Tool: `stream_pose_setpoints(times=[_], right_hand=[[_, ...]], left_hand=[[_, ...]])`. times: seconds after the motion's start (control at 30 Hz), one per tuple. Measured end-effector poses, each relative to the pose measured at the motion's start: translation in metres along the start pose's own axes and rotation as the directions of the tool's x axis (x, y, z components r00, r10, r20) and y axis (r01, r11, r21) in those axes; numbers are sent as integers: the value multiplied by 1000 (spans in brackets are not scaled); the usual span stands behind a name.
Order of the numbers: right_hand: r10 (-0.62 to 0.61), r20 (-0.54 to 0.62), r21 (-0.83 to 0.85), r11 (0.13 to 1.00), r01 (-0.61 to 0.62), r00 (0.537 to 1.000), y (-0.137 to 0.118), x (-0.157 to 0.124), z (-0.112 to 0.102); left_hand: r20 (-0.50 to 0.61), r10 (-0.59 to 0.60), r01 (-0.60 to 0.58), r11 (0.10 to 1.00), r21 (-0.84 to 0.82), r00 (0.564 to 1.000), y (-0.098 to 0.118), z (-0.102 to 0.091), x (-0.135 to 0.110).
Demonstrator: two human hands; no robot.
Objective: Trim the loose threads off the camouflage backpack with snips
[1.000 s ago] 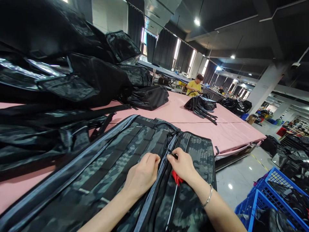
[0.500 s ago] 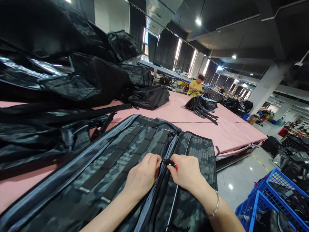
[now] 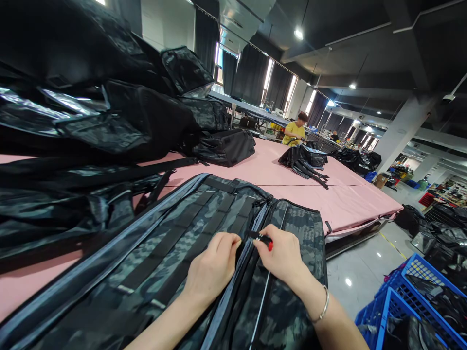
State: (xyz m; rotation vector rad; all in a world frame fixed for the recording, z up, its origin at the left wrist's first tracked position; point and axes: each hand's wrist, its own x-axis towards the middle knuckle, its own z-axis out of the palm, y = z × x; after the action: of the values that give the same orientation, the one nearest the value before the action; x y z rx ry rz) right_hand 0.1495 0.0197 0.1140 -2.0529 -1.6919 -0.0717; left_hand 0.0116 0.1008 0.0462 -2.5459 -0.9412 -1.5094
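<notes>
A dark camouflage bag lies spread before me, with webbing strips across its panel and a grey-edged zip seam down its right part. My left hand is closed in a pinch just left of the seam; whatever sits between thumb and forefinger is too small to make out. Thread snips, black with a red end, are gripped in my right hand. Their dark tip points left over the seam, close to my left fingertips. A bracelet circles my right wrist.
Black bags are heaped at the left on the pink-covered table. Another black bag lies farther back, near a person in yellow. Blue crates with dark goods stand on the floor at right.
My right hand has drawn slightly up and right with the snips, so they are farther from my left fingers. My left hand has shifted slightly left, still pinched.
</notes>
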Motion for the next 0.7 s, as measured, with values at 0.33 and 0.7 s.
stream_pose_setpoints(times=[0.33, 0.7], right_hand=[[240, 65, 259, 933, -248, 969, 10, 30, 43], [209, 204, 690, 662, -292, 956, 35, 41, 69]], left_hand=[[-53, 214, -221, 952, -213, 975, 17, -8, -3], [138, 0, 35, 967, -252, 990, 5, 3, -2]])
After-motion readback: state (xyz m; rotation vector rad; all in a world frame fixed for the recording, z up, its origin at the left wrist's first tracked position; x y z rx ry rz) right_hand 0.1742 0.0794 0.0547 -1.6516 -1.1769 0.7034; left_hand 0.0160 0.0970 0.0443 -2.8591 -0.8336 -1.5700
